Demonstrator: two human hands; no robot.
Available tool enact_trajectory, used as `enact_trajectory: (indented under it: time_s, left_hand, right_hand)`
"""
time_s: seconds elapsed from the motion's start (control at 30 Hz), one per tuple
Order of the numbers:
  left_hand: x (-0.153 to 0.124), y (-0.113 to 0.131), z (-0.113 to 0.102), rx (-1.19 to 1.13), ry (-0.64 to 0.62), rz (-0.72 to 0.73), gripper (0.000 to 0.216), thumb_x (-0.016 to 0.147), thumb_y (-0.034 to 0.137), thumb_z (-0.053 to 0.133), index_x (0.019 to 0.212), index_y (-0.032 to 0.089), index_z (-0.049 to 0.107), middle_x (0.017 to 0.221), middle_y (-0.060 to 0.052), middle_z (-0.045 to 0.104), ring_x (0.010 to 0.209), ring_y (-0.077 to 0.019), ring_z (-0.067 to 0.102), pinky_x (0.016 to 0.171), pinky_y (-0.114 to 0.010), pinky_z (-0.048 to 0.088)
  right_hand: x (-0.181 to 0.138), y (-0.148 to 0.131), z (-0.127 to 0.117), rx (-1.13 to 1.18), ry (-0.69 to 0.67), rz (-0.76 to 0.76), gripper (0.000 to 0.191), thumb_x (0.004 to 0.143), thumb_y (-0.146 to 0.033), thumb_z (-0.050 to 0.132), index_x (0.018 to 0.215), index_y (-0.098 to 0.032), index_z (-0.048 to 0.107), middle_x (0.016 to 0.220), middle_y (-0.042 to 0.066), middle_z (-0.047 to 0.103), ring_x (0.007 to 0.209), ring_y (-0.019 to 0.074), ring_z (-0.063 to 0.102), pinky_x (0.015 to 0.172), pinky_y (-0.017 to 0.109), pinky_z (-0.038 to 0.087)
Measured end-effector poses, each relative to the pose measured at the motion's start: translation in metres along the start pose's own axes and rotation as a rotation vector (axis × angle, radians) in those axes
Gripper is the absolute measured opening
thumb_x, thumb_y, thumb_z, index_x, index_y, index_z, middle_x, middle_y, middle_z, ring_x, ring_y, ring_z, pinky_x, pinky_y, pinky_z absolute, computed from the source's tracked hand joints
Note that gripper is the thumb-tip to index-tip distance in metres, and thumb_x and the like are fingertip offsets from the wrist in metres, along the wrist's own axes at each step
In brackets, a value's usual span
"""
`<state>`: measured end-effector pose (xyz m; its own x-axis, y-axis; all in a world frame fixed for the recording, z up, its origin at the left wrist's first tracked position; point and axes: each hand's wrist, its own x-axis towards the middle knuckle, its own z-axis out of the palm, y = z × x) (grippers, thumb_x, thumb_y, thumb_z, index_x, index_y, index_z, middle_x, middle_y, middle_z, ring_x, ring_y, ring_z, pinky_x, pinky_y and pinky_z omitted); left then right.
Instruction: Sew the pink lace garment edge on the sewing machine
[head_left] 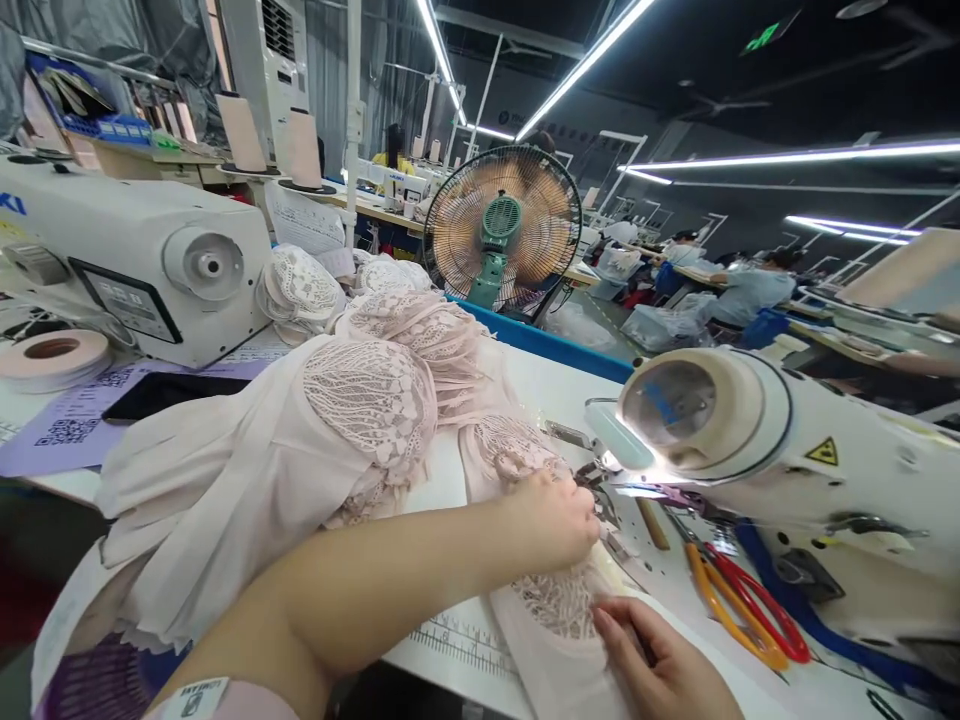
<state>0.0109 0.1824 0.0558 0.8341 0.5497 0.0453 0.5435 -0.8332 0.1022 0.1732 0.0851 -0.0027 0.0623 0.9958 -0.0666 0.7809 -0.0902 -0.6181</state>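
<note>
A pale pink lace garment (534,655) lies on the white sewing table, its far part beside the needle area of a sewing machine (720,430). My left hand (551,520) is closed with curled fingers over the lace, close to the presser foot (594,472); its fingertips are partly hidden. Nearer to me, my right hand (667,665) pinches the garment's right edge between thumb and fingers. Left of my forearm, a heap of similar pink lace garments (367,400) spreads over the table and hangs off its front edge.
Orange-handled scissors (731,610) and red-handled scissors (765,600) lie right of the needle. A second sewing machine (150,255), a phone (169,395) and tape rolls (52,358) are at left. A large fan (502,225) stands behind the table; people work farther back.
</note>
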Motion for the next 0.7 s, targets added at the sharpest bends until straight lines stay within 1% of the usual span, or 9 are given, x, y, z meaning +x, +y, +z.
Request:
enact_trajectory:
  time_s: [0.07,0.13,0.2,0.3,0.4,0.47,0.6,0.63,0.7]
  left_hand:
    - [-0.001,0.002,-0.003,-0.001,-0.066,0.070,0.028,0.086,0.014,0.039,0.104,0.013,0.060,0.108,-0.012,0.056,0.102,-0.0243,0.049,0.075,-0.036,0.042]
    - [0.000,0.001,-0.004,-0.026,-0.184,0.059,0.026,0.085,0.016,0.041,0.100,0.015,0.062,0.110,-0.010,0.057,0.100,-0.0236,0.051,0.069,-0.034,0.044]
    - [0.003,-0.001,-0.005,-0.031,-0.283,0.031,0.023,0.082,0.015,0.045,0.094,0.016,0.065,0.107,-0.009,0.058,0.093,-0.0230,0.055,0.061,-0.031,0.044]
    - [0.005,-0.004,-0.007,0.011,-0.343,0.034,0.023,0.078,0.013,0.047,0.094,0.014,0.064,0.107,-0.010,0.057,0.089,-0.0228,0.056,0.058,-0.030,0.043]
    - [0.007,-0.004,-0.007,0.023,-0.359,0.035,0.024,0.079,0.014,0.046,0.096,0.014,0.063,0.111,-0.010,0.054,0.093,-0.0228,0.053,0.063,-0.030,0.043]
    - [0.008,-0.004,-0.007,-0.001,-0.358,0.029,0.023,0.081,0.016,0.044,0.095,0.015,0.062,0.110,-0.009,0.053,0.093,-0.0220,0.052,0.065,-0.030,0.044]
    - [0.010,-0.005,-0.003,-0.034,-0.291,-0.007,0.031,0.086,0.030,0.041,0.106,0.015,0.058,0.111,-0.009,0.051,0.094,-0.0217,0.050,0.069,-0.032,0.045]
    - [0.011,-0.006,-0.002,-0.032,-0.268,-0.020,0.035,0.087,0.035,0.040,0.110,0.014,0.056,0.114,-0.009,0.049,0.096,-0.0222,0.050,0.071,-0.033,0.045]
    - [0.012,-0.008,0.002,-0.009,-0.232,-0.041,0.045,0.087,0.044,0.038,0.117,0.014,0.053,0.119,-0.011,0.046,0.099,-0.0240,0.048,0.075,-0.037,0.045]
  right_hand:
    - [0.000,-0.003,0.001,0.015,0.024,-0.019,0.034,0.076,-0.055,0.047,0.078,-0.025,0.060,0.071,0.000,0.067,0.071,0.0196,0.062,0.060,0.024,0.046]
    - [0.000,-0.008,0.000,0.040,0.038,-0.030,0.031,0.078,-0.053,0.047,0.076,-0.025,0.060,0.068,-0.001,0.066,0.069,0.0196,0.061,0.057,0.024,0.045]
    - [-0.002,-0.012,-0.001,0.085,0.048,-0.039,0.029,0.078,-0.051,0.048,0.075,-0.025,0.060,0.066,-0.001,0.065,0.067,0.0191,0.061,0.055,0.024,0.044]
    - [-0.003,-0.014,-0.003,0.202,0.076,-0.034,0.027,0.075,-0.050,0.053,0.074,-0.025,0.062,0.069,-0.001,0.066,0.069,0.0190,0.060,0.054,0.022,0.043]
    - [-0.004,-0.010,-0.005,0.340,0.111,-0.008,0.026,0.071,-0.050,0.059,0.075,-0.024,0.064,0.069,0.000,0.064,0.068,0.0182,0.058,0.057,0.022,0.045]
    - [-0.003,-0.007,-0.005,0.400,0.118,0.006,0.027,0.070,-0.049,0.061,0.077,-0.023,0.064,0.067,-0.001,0.062,0.065,0.0171,0.057,0.059,0.022,0.046]
    - [-0.001,-0.001,-0.007,0.394,0.136,0.026,0.029,0.074,-0.050,0.058,0.085,-0.024,0.063,0.058,-0.003,0.058,0.057,0.0147,0.055,0.051,0.021,0.045]
    - [-0.001,0.000,-0.008,0.366,0.127,0.029,0.031,0.074,-0.050,0.057,0.088,-0.024,0.064,0.061,-0.002,0.062,0.061,0.0156,0.059,0.054,0.021,0.047]
    - [0.001,0.000,-0.011,0.290,0.056,0.017,0.034,0.075,-0.049,0.057,0.095,-0.023,0.067,0.080,0.003,0.071,0.081,0.0200,0.065,0.069,0.023,0.052]
